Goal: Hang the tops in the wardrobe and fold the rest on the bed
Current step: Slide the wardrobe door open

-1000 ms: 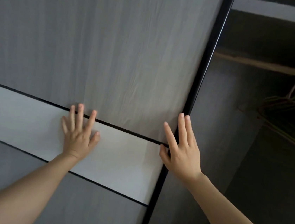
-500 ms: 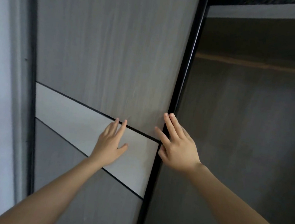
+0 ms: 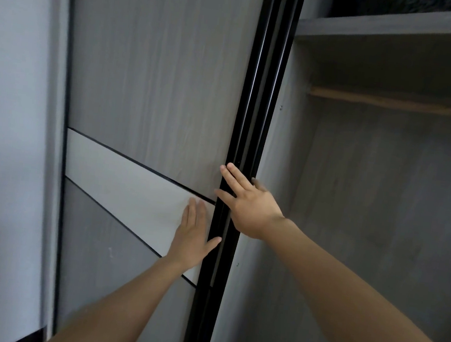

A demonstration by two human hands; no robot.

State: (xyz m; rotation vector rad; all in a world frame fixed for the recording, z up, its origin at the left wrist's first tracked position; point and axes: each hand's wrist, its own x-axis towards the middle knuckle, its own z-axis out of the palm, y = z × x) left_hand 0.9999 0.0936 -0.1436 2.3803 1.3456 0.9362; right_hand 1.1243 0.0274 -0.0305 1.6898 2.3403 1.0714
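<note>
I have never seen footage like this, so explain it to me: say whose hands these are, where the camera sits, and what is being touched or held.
There is no machine here. A person wears one wide-angle camera on the head, so you look forward and down along their own arms. That is the only view. They stand at a wardrobe. The left hand lies flat, fingers straight, on the pale band of the sliding door. The right hand lies with straight fingers across the door's black edge. Neither hand holds anything; both only touch the door. To the right the wardrobe stands open: you see a rail with nothing on the part in view, and a shelf above it. No clothes show in this picture.
</note>
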